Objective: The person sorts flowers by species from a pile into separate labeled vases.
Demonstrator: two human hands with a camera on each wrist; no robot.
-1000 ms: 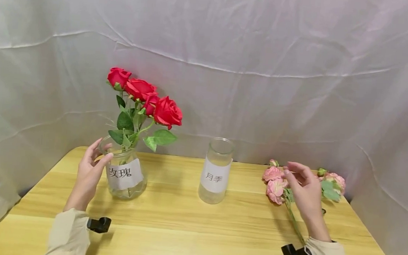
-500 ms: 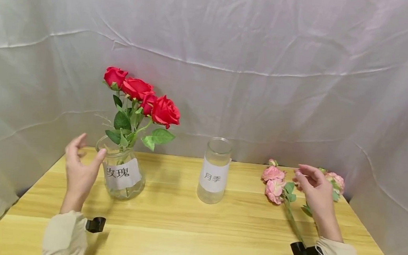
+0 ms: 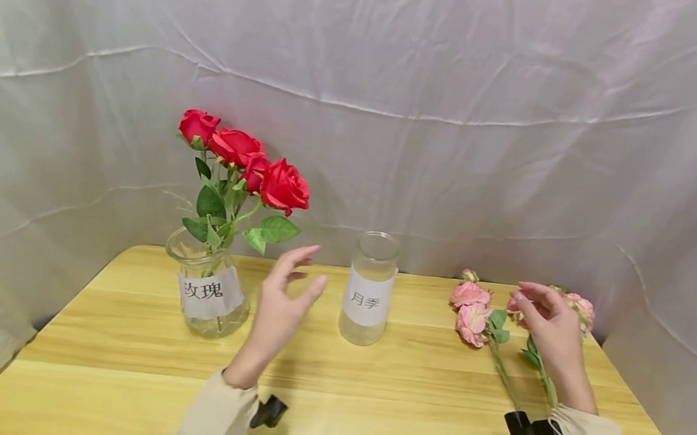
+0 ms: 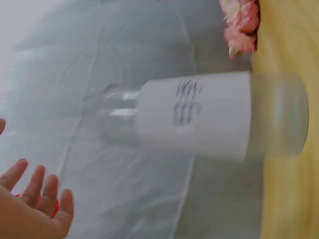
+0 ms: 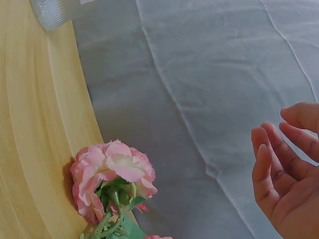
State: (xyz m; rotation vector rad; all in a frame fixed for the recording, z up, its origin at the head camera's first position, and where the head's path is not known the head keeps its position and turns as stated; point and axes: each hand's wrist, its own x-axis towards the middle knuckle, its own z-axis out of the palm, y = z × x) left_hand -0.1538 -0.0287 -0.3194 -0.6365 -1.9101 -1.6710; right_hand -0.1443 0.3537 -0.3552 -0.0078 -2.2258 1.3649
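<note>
My left hand (image 3: 278,307) hovers with relaxed fingers between two glass vessels and holds nothing. To its right stands a slim clear glass vase (image 3: 362,333) with a white paper label (image 3: 367,298); it fills the middle of the left wrist view. On the left, a wide glass jar (image 3: 212,326), also labelled, holds several red roses (image 3: 286,185). My right hand (image 3: 553,329), fingers loosely bent and holding nothing, is above pink flowers. One pink flower stem (image 3: 504,373) lies to the left of that hand, and another pink bloom (image 3: 580,308) shows behind it. In the right wrist view a pink bloom (image 5: 112,172) lies near the table edge.
A wooden table (image 3: 130,391) carries everything. Behind it hangs a wrinkled grey-white cloth (image 3: 422,115), close to the table's back edge. A black wrist mount (image 3: 269,411) is strapped on the left wrist, another black mount (image 3: 531,427) on the right.
My left hand has let go of the rose jar's rim and moved right, towards the slim vase. The right hand has shifted slightly right over the pink flowers.
</note>
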